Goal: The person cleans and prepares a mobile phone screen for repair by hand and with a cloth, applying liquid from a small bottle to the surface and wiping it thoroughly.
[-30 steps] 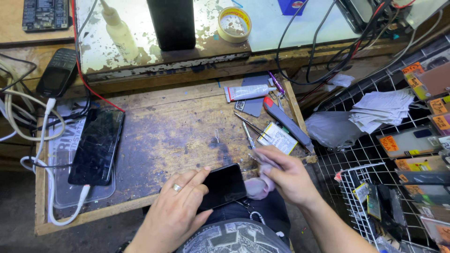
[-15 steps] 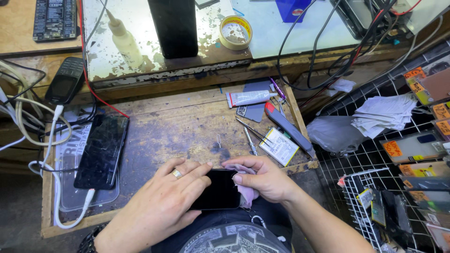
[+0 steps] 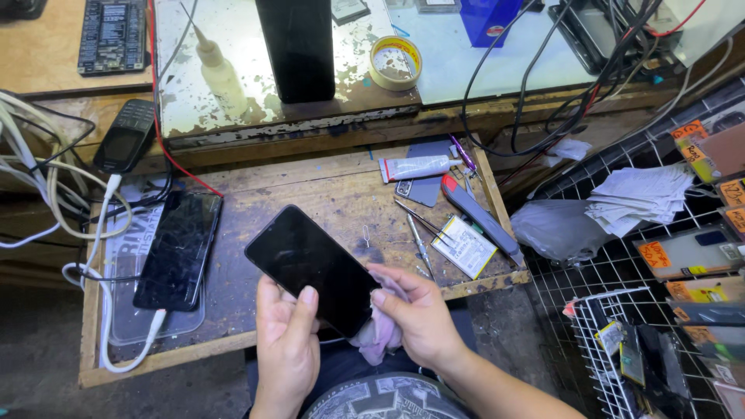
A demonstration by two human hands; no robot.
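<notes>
Black phone (image 3: 314,266) gripped in my left hand (image 3: 287,345) | right hand (image 3: 419,314) at 3 o'clock, clamped on pink cloth (image 3: 378,335) | wooden surface (image 3: 326,190) underneath

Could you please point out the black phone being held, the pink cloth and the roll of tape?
Black phone (image 3: 310,264), head view, middle of its screen.
Pink cloth (image 3: 378,335), head view, its bunched lower fold.
Roll of tape (image 3: 396,64), head view, its yellow rim.

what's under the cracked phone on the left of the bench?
The cracked phone lies on a clear plastic tray or case, with printed paper beneath. A white cable plugs into its lower end. What lies directly under the phone body is covered.
</notes>
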